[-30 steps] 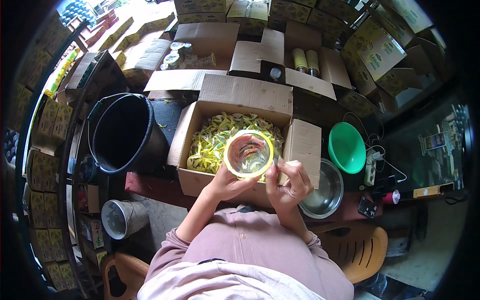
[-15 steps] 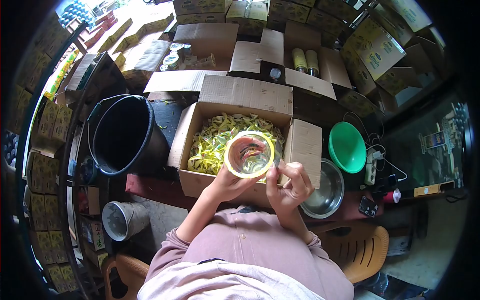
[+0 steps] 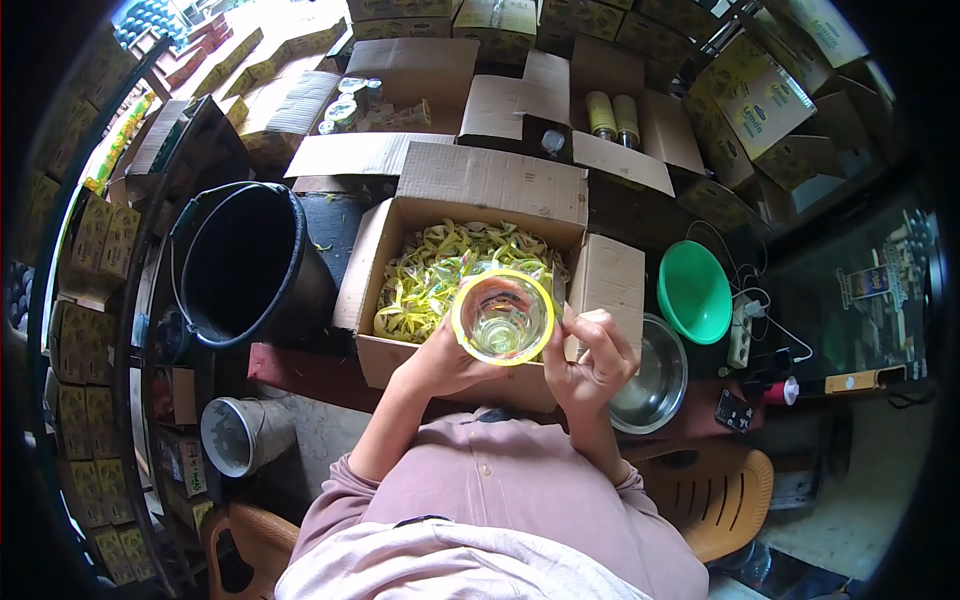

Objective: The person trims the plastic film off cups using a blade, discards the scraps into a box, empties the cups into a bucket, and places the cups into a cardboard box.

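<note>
My left hand (image 3: 445,357) is wrapped around a clear plastic jar (image 3: 500,335) with a yellow rim. The jar's open mouth faces me, and its inside looks see-through with reddish patches on the wall. At the jar's right side my right hand (image 3: 596,362) is closed in a pinch, its fingertips near the rim. A thin see-through strip (image 3: 559,292) seems to stand up from those fingertips; what exactly it is I cannot make out. Beneath both hands sits an open cardboard box (image 3: 490,187) full of yellow-green wrapper-like pieces (image 3: 420,285).
A black bucket (image 3: 305,290) stands left of the box, a grey pail (image 3: 265,435) below it. To the right are a green bowl (image 3: 695,292), a metal basin (image 3: 660,385) and a phone (image 3: 735,410). Behind, open cartons (image 3: 360,155) hold jars and two yellow cylinders (image 3: 600,115).
The jar and both hands have shifted slightly to the right. The jar is tilted a little differently, showing more of its bottom. My right hand is still pinched by the rim.
</note>
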`<state>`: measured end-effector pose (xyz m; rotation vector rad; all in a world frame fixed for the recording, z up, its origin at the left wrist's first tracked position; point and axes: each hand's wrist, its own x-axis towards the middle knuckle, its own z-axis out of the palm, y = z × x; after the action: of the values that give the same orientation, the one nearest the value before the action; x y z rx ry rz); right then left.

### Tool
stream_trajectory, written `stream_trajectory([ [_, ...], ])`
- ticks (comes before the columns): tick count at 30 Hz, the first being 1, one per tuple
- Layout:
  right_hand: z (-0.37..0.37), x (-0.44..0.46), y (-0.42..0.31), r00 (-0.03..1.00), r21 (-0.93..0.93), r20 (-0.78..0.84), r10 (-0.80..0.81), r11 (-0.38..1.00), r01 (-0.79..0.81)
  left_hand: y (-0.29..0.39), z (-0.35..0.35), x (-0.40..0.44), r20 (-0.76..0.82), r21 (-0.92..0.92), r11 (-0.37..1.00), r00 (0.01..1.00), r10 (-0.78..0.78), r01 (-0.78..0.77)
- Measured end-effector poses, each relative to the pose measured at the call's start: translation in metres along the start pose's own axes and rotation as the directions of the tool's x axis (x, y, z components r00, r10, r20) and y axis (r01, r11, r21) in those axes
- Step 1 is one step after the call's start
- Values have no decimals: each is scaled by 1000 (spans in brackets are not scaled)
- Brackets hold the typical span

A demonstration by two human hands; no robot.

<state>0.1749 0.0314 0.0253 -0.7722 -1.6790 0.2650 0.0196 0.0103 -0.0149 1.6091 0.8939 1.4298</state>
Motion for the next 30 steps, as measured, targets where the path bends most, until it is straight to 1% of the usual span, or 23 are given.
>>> stream_trajectory([
  [2,0,0,1,1000,-18,1,-11,1000,11,3,-2,1,23,36,999,1000,-3,2],
  [7,1,1,2,999,-7,0,-34,999,34,9,-6,4,49,-17,1000,999,-18,19],
  [13,1,1,0,999,-73,-9,-40,997,39,9,-5,3,57,-77,995,997,-58,62],
  [17,0,-1,1,1000,-25,-5,2,1000,-3,10,-5,2,73,-63,995,994,-77,82],
  [20,-1,-3,0,1000,5,-2,13,1000,-13,7,-5,-1,42,-118,988,995,-92,96],
  [23,-3,-4,0,1000,5,4,12,1000,-12,13,-6,3,99,-153,983,991,-87,101],
  [26,-5,-1,-1,1000,-7,11,17,1000,-17,13,-6,3,123,-140,986,990,-70,87],
  [29,-5,0,-1,1000,-8,10,12,1000,-12,14,-9,4,148,-96,984,980,-133,148],
  [30,-3,0,-1,1000,-7,2,3,1000,-3,12,-11,4,157,-77,989,981,-110,124],
])
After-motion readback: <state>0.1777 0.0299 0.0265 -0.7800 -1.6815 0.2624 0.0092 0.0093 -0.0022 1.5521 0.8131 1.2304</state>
